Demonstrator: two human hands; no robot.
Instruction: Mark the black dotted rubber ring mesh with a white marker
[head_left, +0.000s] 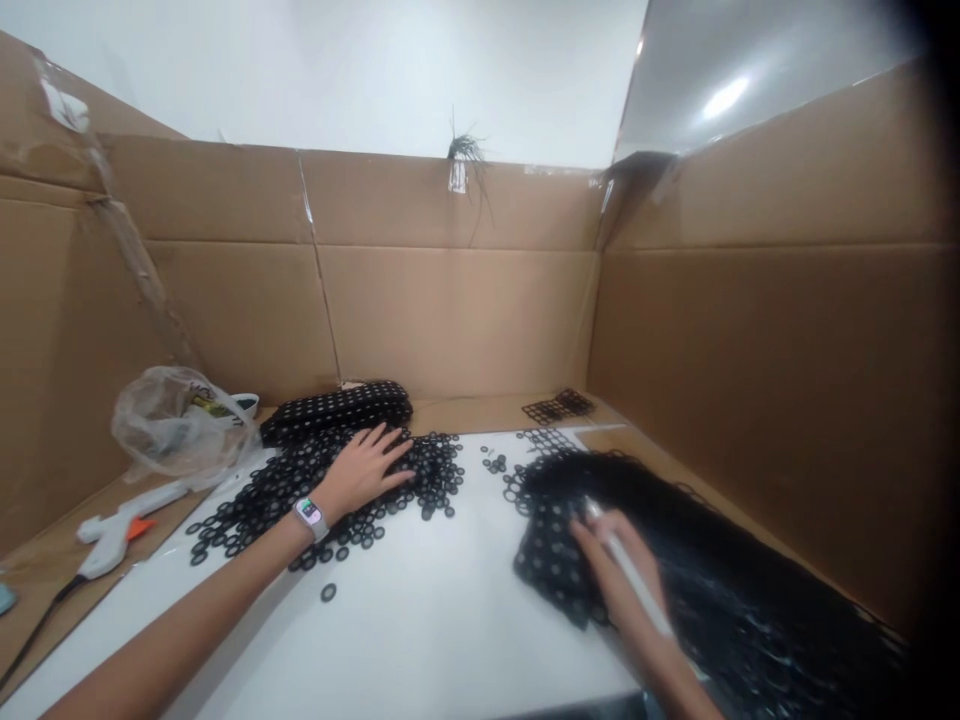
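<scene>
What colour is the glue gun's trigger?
Orange, on the white glue gun at the left of the head view.

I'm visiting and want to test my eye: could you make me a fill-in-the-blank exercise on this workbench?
1. The left hand rests flat on a pile of loose black ____.
2. The right hand holds a thin ____ stick.
3. A watch sits on the ____ wrist.
4. The glue gun lies on the table's ____ side.

Missing: rings; white; left; left

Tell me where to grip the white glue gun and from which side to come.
Take the glue gun by its handle, coming from above and the near side. It lies flat on the cardboard, nozzle end toward the plastic bag, cord trailing toward the near left, so the handle seems the freest part.
</scene>
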